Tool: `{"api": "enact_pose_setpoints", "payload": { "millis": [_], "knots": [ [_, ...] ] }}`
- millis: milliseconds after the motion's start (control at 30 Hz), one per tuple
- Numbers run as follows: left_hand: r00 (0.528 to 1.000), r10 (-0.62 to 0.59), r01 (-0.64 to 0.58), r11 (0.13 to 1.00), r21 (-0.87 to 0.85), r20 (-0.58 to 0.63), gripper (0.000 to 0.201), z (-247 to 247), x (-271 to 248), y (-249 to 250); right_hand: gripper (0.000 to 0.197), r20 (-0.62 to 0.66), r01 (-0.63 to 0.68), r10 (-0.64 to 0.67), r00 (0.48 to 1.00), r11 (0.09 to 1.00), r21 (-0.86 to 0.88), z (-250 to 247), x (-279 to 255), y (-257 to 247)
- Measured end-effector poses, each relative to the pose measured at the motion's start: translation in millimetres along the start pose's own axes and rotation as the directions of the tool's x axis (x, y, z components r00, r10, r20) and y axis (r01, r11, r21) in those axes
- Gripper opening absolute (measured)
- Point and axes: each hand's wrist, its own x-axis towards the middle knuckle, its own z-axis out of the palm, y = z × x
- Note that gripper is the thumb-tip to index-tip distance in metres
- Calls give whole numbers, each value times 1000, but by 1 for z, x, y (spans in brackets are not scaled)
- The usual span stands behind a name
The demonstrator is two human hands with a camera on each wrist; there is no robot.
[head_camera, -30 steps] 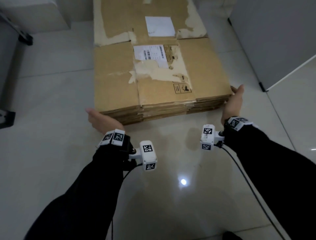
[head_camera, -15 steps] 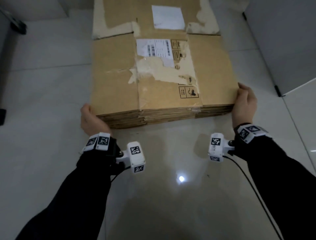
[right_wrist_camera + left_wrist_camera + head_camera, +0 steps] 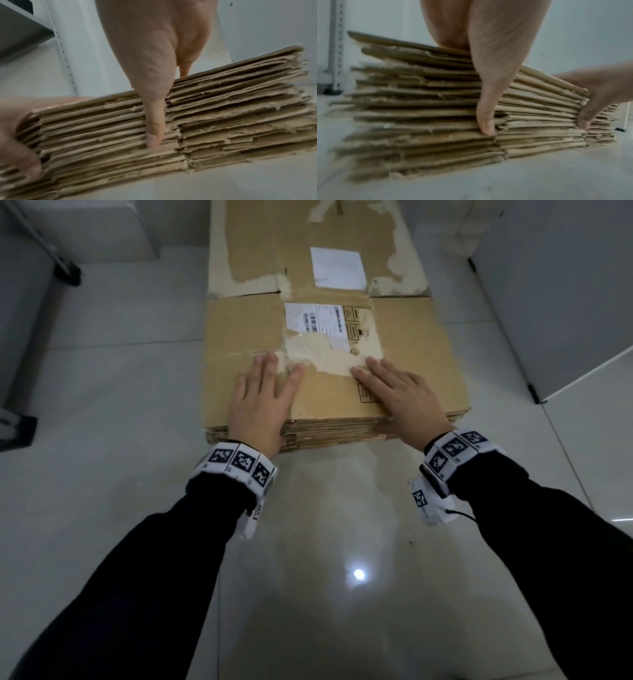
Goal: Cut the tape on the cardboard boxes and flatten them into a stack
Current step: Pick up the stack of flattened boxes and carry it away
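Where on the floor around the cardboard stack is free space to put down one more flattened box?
Bare floor lies left of the cardboard stack, and more lies in front of it between the sleeves. The right side is narrow beside the white panel. On top, left hand and right hand press.

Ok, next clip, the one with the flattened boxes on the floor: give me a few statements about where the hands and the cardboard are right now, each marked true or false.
1. Both hands lie palm down on top of the cardboard stack. True: the left hand and the right hand rest flat on the top sheet.
2. The stack sits on a table. False: it lies on the tiled floor.
3. The right hand holds a knife. False: it holds nothing; its fingers are spread on the cardboard.
4. A shipping label with a barcode is on the top sheet, beyond the fingertips. True.
5. Each thumb hangs over the stack's near edge. True: both wrist views show a thumb against the layered edges.
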Motion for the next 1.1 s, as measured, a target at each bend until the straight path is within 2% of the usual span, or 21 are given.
{"api": "enact_pose_setpoints", "payload": {
  "millis": [100, 233, 300, 400, 467, 533, 567, 600, 633, 667, 700, 733, 767, 800, 833, 900, 967, 1033, 1100],
  "knots": [
    [998, -22, 22, 1000, 2, -62, 121, 7, -6, 10, 108, 12, -31, 31, 999, 999, 36, 3, 3, -2],
    [978, 14, 2, 997, 75, -208, 129, 13, -23, 5, 113, 1, -11, 11, 1000, 990, -142, 2, -1, -6],
    [977, 28, 0, 991, 131, -213, 136, 18, -25, -2, 118, 24, -15, 20, 1000, 985, -173, 3, -1, -4],
    [979, -2, 30, 991, 132, -205, 131, 21, -28, -5, 113, 23, -39, 42, 999, 990, -137, 2, 0, -7],
    [981, -26, 40, 997, 69, -190, 122, 17, -32, -4, 110, 49, -44, 46, 998, 999, -30, -1, -3, -7],
    [983, 1, -20, 995, -100, -182, 107, 9, -31, -10, 103, 26, -88, 85, 996, 976, 197, -7, -9, 0],
    [981, -16, -27, 975, -221, -193, 98, 1, -31, -15, 94, -46, -137, 162, 986, 931, 337, -10, -14, 5],
    [968, -89, 9, 945, -326, -233, 90, -5, -31, -21, 84, -137, -191, 284, 949, 864, 466, -13, -17, 12],
    [940, -217, 88, 899, -428, -262, 84, -11, -29, -26, 77, -176, -252, 413, 893, 786, 564, -14, -18, 22],
    [899, -366, 196, 828, -525, -242, 80, -15, -23, -32, 74, -158, -331, 508, 847, 736, 591, -15, -16, 31],
    [850, -507, 332, 723, -605, -140, 80, -20, -16, -37, 75, -108, -414, 570, 815, 703, 578, -16, -9, 38],
    [790, -612, 472, 569, -674, 37, 85, -24, -8, -41, 78, -40, -497, 626, 779, 654, 570, -18, -2, 44],
    [720, -655, 578, 381, -722, 230, 92, -27, 0, -44, 84, 42, -570, 681, 731, 576, 585, -19, 5, 48],
    [668, -640, 640, 235, -731, 379, 96, -30, 4, -46, 89, 136, -632, 718, 683, 487, 603, -22, 10, 50],
    [652, -605, 667, 171, -725, 457, 98, -31, 7, -48, 91, 227, -675, 721, 654, 422, 605, -23, 15, 55],
    [657, -593, 664, 164, -729, 465, 104, -25, 11, -54, 93, 358, -709, 673, 647, 358, 607, -21, 20, 66],
    [645, -590, 672, 133, -729, 486, 119, -15, 9, -58, 111, 446, -741, 656, 609, 269, 615, -13, 19, 80],
    [622, -570, 692, 81, -717, 536, 115, -10, 4, -61, 124, 478, -757, 665, 573, 206, 621, -8, 17, 86],
    [602, -547, 700, 13, -714, 581, 121, -8, 1, -64, 128, 487, -746, 676, 554, 143, 650, -2, 15, 88]
  ]
}}
